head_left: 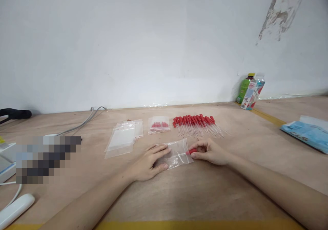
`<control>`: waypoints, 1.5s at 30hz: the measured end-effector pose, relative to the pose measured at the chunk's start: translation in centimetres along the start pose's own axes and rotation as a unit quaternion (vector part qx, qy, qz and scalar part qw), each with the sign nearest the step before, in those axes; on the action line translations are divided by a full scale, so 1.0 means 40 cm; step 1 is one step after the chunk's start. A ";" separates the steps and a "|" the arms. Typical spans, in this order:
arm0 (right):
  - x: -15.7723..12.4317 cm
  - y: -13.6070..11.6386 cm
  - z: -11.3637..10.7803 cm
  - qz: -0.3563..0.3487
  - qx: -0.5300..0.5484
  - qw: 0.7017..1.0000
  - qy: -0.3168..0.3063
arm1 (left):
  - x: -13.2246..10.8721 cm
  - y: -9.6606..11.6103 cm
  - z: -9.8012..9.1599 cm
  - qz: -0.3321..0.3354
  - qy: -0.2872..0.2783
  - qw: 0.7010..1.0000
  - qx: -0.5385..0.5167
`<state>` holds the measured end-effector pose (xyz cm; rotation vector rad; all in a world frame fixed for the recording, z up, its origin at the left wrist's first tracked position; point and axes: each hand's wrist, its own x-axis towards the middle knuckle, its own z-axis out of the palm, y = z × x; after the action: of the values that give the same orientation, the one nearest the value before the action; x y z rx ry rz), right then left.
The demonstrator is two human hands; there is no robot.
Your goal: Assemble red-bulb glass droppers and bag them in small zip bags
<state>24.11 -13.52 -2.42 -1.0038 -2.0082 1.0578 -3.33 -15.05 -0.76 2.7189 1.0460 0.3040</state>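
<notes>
A clear zip bag (176, 151) lies flat on the wooden table before me. My left hand (151, 160) rests on its left part, fingers stretched out and thumb apart, pressing it to the table. My right hand (207, 152) is closed in a pinch around the red end of a thin-shafted, red-handled tool (191, 151). The tool's pale shaft points left, at the right edge of the bag; whether it is inside or on top, I cannot tell. Behind my right hand, a row of several like tools (193, 120) lies with red ends toward the wall.
A filled bag (159, 124) with several red ends showing lies behind my left hand. Left of it is a stack of flat bags (121, 137). A blue packet (306, 134), a bottle (243, 90) and a carton (253, 93) stand or lie right; a cable (84, 120) runs left.
</notes>
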 end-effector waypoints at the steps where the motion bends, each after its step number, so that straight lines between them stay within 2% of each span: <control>1: 0.001 -0.004 0.004 -0.027 -0.019 0.999 0.008 | 0.000 0.000 0.000 0.002 0.000 1.000 0.001; 3: 0.001 -0.013 0.010 -0.064 -0.025 0.998 0.009 | 0.001 0.000 0.000 0.005 -0.002 1.000 0.001; 5: 0.000 -0.019 0.016 -0.065 0.013 0.998 -0.016 | 0.002 0.000 0.001 0.009 -0.007 1.000 0.001; 9: 0.003 -0.020 0.027 0.004 0.167 0.982 -0.094 | 0.003 -0.001 0.002 0.012 -0.014 1.000 0.001; 12: 0.010 -0.013 0.031 0.038 0.209 0.973 -0.091 | 0.003 -0.001 0.003 0.011 -0.014 1.000 -0.006; 16: 0.018 0.002 0.019 0.058 0.172 0.982 -0.057 | 0.003 0.002 0.005 0.012 0.009 0.999 -0.045; 18: 0.019 0.003 0.008 0.048 0.125 0.989 -0.065 | 0.002 0.003 0.006 0.018 0.022 0.997 -0.068; 20: 0.018 -0.004 -0.003 0.003 0.050 0.995 -0.085 | 0.001 0.002 0.007 0.023 0.035 0.996 -0.078; 23: 0.015 -0.025 -0.018 -0.072 -0.061 0.989 -0.112 | 0.001 0.000 0.009 0.023 0.046 0.996 -0.079; 25: 0.013 -0.034 -0.021 -0.081 -0.091 0.986 -0.109 | 0.001 -0.002 0.009 0.021 0.042 0.996 -0.076; 28: 0.008 -0.035 -0.013 -0.026 -0.073 0.994 -0.074 | 0.001 -0.003 0.009 0.018 0.029 0.997 -0.065; 31: 0.000 -0.027 0.007 0.038 0.029 0.998 -0.033 | 0.001 -0.004 0.009 0.018 0.020 0.998 -0.061; 34: -0.005 -0.019 0.030 0.078 0.114 0.990 0.013 | 0.002 -0.003 0.009 0.020 0.019 0.998 -0.061; 38: -0.005 -0.016 0.039 0.130 0.137 0.979 0.074 | 0.001 -0.004 0.009 0.020 0.015 0.998 -0.058; 41: -0.004 -0.024 0.035 0.174 0.134 0.971 0.092 | 0.000 -0.006 0.009 0.020 0.012 0.998 -0.058; 45: -0.008 -0.032 0.032 0.225 0.165 0.957 0.080 | 0.000 -0.010 0.011 0.026 0.014 0.998 -0.056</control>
<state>22.83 -14.74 -1.96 -1.3438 -1.4394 1.4410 -3.45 -14.82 -1.29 2.6508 0.9369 0.3974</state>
